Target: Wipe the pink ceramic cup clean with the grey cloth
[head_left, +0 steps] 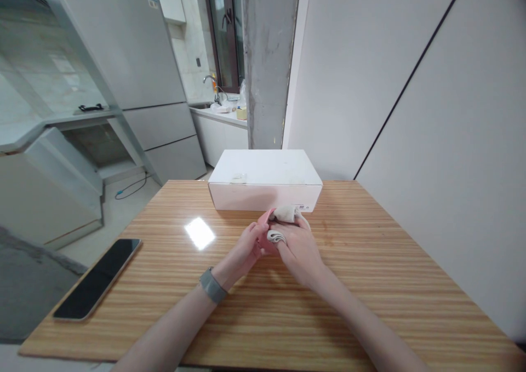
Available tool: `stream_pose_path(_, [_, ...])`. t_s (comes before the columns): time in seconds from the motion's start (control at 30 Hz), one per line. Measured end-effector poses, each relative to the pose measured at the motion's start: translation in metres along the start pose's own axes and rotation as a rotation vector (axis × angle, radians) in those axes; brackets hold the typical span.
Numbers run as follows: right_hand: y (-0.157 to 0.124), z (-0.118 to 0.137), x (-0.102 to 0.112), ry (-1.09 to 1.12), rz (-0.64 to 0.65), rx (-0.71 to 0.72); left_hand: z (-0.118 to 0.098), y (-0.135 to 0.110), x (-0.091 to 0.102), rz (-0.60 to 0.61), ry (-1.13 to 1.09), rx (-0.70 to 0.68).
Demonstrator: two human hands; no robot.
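Just in front of the white box, my left hand grips a pink object, with the thumb at its near left edge. Its kind cannot be made out, because my hands cover most of it. A greyish-white cloth is bunched in my right hand. Part of the cloth pokes out between the fingers, and another fold shows above the knuckles. Those right fingers press the cloth against the pink object. Both hands are closed and close together above the wooden table.
The closed white cardboard box stands at the table's far edge. A dark-screened phone lies near the left edge. Beyond are a refrigerator, a sink counter with a faucet, and a white panelled wall on the right.
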State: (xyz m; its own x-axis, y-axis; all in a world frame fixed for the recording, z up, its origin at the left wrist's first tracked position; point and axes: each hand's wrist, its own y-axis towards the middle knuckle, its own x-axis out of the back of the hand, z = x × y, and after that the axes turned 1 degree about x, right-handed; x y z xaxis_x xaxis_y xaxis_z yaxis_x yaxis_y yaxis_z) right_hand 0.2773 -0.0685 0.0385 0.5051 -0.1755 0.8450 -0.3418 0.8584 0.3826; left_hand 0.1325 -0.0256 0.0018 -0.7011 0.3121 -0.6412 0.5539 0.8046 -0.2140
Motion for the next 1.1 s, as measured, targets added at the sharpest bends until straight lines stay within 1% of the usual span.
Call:
stream_pose_path(0.07, [0.0, 0.0, 0.003, 0.008, 0.023, 0.039, -0.003, 0.0, 0.001, 0.055, -0.039, 0.041])
stream_pose_path(0.17, [0.0, 0.0, 0.01, 0.082, 0.1, 0.156, -0.003, 0.002, 0.004, 0.099, -0.058, 0.137])
stream_pose_path(0.23, [-0.001, 0.0, 0.014, 0.13, 0.155, 0.224, -0.002, 0.004, 0.007, 0.111, -0.033, 0.138])
stream_pose_path(0.33, [-0.002, 0.002, 0.015, 0.141, 0.207, 0.257, 0.001, 0.004, 0.012, 0.097, 0.06, 0.191])
stream_pose_path(0.43, [-0.001, 0.001, 0.014, 0.137, 0.213, 0.264, 0.0, 0.003, 0.013, 0.05, 0.121, 0.235])
stream_pose_path(0.57, [0.001, -0.001, 0.01, 0.087, 0.192, 0.233, 0.002, 0.004, 0.008, -0.071, 0.105, 0.166])
stream_pose_path(0.63, [0.0, -0.001, 0.007, 0.062, 0.178, 0.195, 0.004, 0.005, 0.003, -0.099, 0.095, 0.135])
stream_pose_path(0.7, [-0.001, 0.0, 0.003, 0.065, 0.166, 0.148, 0.006, 0.005, -0.001, -0.095, 0.076, 0.079])
stream_pose_path(0.8, [-0.004, 0.004, -0.004, 0.103, 0.112, 0.034, 0.008, 0.003, -0.008, -0.079, 0.057, -0.051])
stream_pose_path(0.87, [-0.004, 0.006, -0.008, 0.126, 0.049, -0.037, 0.007, 0.0, -0.013, -0.035, 0.053, -0.15])
stream_pose_path(0.93, [-0.003, 0.006, -0.009, 0.144, 0.002, -0.051, 0.006, -0.002, -0.016, 0.041, 0.031, -0.238])
stream_pose_path(1.0, [-0.001, 0.004, -0.007, 0.164, -0.014, -0.01, 0.004, -0.004, -0.018, 0.09, -0.012, -0.247])
stream_pose_path(1.1, [0.002, -0.002, 0.0, 0.194, -0.014, 0.072, 0.002, -0.005, -0.015, 0.065, -0.065, -0.129])
